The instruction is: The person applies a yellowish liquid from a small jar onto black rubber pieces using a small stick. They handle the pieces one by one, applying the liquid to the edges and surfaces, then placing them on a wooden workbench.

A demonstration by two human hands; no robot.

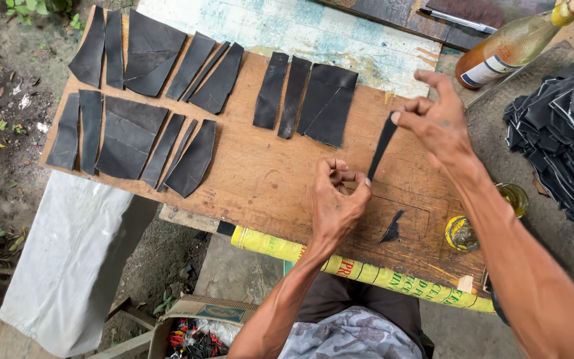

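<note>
A narrow black strip (382, 145) of thin material is held taut between both my hands above a brown wooden board (260, 173). My left hand (337, 199) pinches its lower end, and my right hand (436, 119) pinches its upper end. A small black offcut (392, 229) lies on the board just right of my left hand. Several black cut pieces (134, 100) lie in rows across the board's far and left part, with more pieces (308, 98) near the middle.
A glass bottle of amber liquid (515, 42) lies at the top right. A small open tin (462, 233) and a jar (517, 198) sit under my right forearm. A pile of black pieces (566, 133) is at the right. A cardboard box (194, 326) stands below.
</note>
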